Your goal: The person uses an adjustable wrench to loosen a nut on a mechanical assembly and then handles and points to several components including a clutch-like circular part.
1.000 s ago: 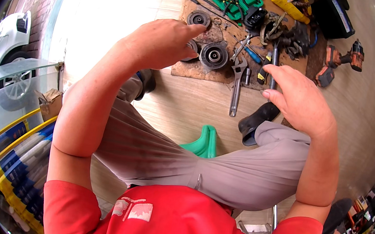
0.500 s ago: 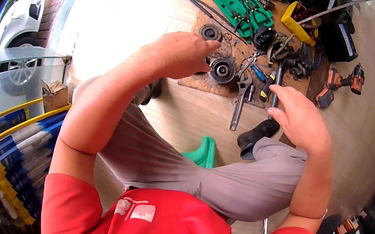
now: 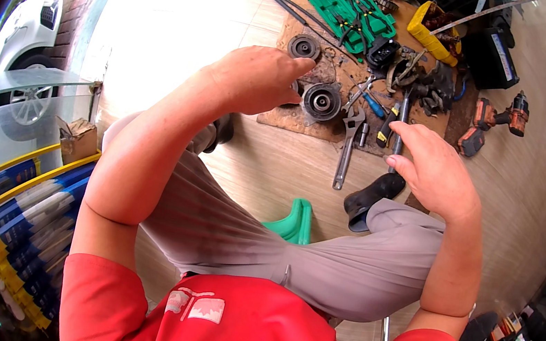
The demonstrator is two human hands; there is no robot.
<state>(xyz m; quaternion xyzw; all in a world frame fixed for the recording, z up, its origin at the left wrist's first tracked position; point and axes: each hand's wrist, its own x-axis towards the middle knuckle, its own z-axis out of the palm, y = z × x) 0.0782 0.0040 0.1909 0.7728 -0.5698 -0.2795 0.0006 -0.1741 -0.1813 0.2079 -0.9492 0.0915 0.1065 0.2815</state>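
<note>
Reaching forward over our knees, we curl our left hand (image 3: 258, 78), fingers bent, onto the round metal pulley (image 3: 322, 101) on the brown mat (image 3: 294, 119); our right hand (image 3: 434, 169) hangs half-closed, seemingly empty, beside the wrench (image 3: 347, 146).

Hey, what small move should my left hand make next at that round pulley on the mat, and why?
Probably lower the left hand to grip the round pulley: its fingers sit at the pulley's edge, not clearly around it. The right hand hovers near the adjustable wrench, apparently empty.
</note>
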